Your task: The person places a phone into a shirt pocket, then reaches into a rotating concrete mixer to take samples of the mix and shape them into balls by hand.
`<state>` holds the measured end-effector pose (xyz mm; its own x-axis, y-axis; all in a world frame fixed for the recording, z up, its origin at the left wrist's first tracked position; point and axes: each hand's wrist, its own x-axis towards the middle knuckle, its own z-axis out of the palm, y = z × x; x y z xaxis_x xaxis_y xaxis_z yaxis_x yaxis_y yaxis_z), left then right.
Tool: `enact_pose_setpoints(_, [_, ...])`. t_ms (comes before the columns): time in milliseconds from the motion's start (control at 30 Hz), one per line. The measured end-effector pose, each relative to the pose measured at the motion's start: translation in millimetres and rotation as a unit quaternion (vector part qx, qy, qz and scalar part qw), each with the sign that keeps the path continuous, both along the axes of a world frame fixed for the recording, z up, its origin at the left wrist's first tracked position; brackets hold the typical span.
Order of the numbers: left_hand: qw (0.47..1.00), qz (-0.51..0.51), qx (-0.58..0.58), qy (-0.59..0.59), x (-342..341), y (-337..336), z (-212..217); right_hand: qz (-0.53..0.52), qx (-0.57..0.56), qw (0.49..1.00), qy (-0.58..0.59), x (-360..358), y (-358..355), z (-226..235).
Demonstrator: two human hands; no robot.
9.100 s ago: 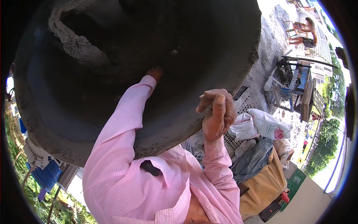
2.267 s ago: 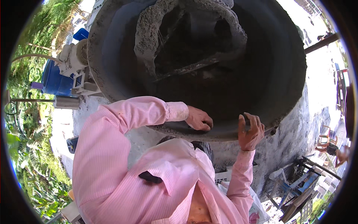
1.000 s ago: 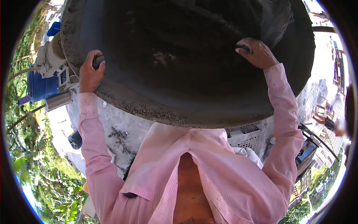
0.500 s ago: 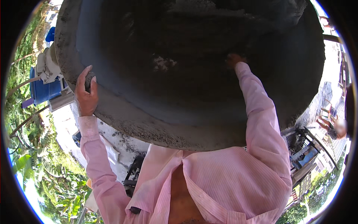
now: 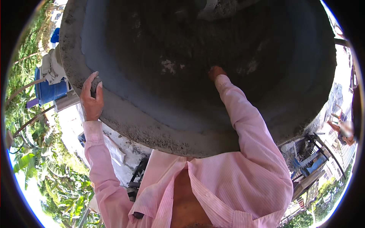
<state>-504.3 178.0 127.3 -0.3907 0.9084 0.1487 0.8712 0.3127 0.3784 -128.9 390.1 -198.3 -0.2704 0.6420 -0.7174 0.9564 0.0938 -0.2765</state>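
A huge round grey basin (image 5: 152, 123), its rim coated in rough cement-like material, fills the upper picture in front of me. At its left rim, my left hand (image 5: 92, 100) is closed round a small dark grey lump (image 5: 96, 84), thumb on one side and fingers on the other. My right hand (image 5: 217, 72) reaches into the shaded hollow of the basin. Its fingers are hidden in the dark, and whether it holds anything does not show. Pale patches (image 5: 168, 66) mark the dark inner surface, and a light grey mass (image 5: 218, 9) shows at the top.
Left of the basin stand a blue container (image 5: 53, 91) and pale machine parts (image 5: 52, 68). Green plants (image 5: 57, 182) grow beyond. At right are a dark metal frame (image 5: 311, 159) and another person (image 5: 344, 129) farther off.
My right hand has moved left and slightly nearer inside the basin. The left hand keeps its hold at the rim. The pale mass at the top looks different.
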Motion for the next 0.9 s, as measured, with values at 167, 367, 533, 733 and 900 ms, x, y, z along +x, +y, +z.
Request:
enact_pose_setpoints(167, [0.999,-0.038,0.017,0.001,0,4,-1,0.115,0.125,0.982,-0.080,45,65,4])
enact_pose_setpoints(367, [0.999,-0.039,0.024,-0.014,0,0,1,-0.015,0.144,0.989,0.039,61,104,49])
enact_pose_setpoints(533, [0.995,-0.053,0.086,-0.018,-2,-1,-3,-0.080,0.125,0.987,0.058,54,103,65])
enact_pose_setpoints(733, [0.993,-0.080,0.084,-0.035,-3,3,0,0.252,0.169,0.950,-0.078,16,85,91])
enact_pose_setpoints(900, [0.994,-0.090,0.037,-0.046,-6,-4,5,0.106,0.186,0.976,0.022,-25,51,157])
